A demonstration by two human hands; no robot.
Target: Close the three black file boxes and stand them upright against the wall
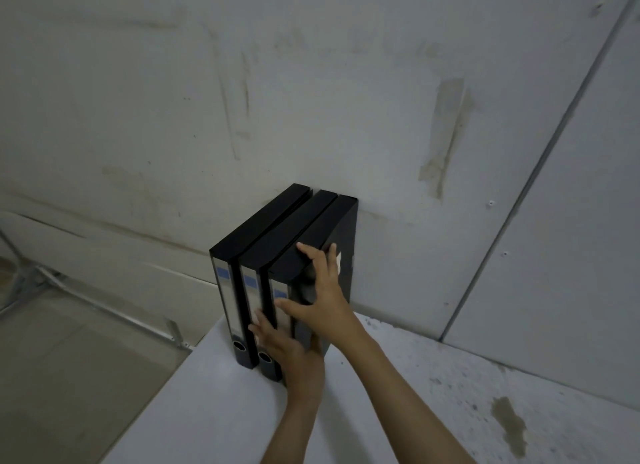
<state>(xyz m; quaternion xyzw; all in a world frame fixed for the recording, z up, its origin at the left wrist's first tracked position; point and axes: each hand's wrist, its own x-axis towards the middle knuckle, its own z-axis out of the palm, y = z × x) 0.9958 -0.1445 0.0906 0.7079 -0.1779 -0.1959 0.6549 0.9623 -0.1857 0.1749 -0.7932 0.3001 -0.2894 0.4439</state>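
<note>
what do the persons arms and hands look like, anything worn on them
Both arms are bare as far as the frame shows: no sleeves, gloves, watch or bracelets. The left hand and right hand show no rings that can be made out, though motion blur hides fine detail on the fingers.

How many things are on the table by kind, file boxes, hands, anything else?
Black file boxes: 3, left, middle, right, all upright on the white table
Hands on the boxes: 2, left hand, right hand
Total: 5
</note>
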